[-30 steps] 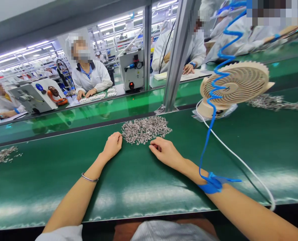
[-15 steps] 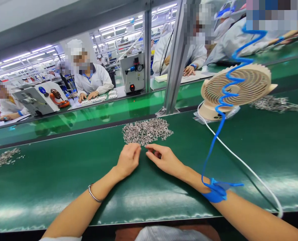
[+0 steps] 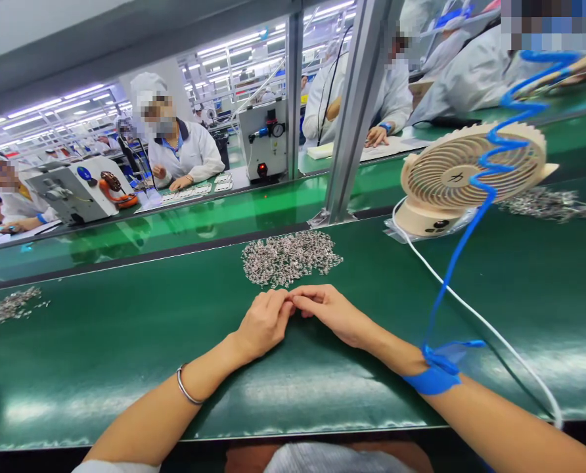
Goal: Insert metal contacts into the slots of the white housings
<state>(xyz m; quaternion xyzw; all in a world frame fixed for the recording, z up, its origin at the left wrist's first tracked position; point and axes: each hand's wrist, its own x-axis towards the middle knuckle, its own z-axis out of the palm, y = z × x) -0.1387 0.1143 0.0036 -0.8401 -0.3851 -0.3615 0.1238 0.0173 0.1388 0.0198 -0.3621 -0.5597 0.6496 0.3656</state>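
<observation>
A pile of several small silver metal parts [image 3: 289, 256] lies on the green mat [image 3: 125, 341] in front of me. My left hand [image 3: 265, 322] and my right hand [image 3: 330, 310] rest on the mat just below the pile, fingertips meeting at the middle. Both hands have curled fingers pinched together where they touch. Whatever sits between the fingertips is too small to make out. A thin bangle circles my left wrist. A blue wrist strap [image 3: 435, 374] with a coiled blue cord [image 3: 500, 164] is on my right wrist.
A beige desk fan [image 3: 463, 174] stands at the right, its white cable [image 3: 490, 335] running across the mat. Smaller heaps of parts lie at far left [image 3: 14, 303] and far right [image 3: 544, 200]. A metal post [image 3: 355, 112] rises behind the pile. Co-workers in white coats sit beyond.
My left hand slid right from the pile's left edge and my right hand moved inward; their fingertips now touch below the pile.
</observation>
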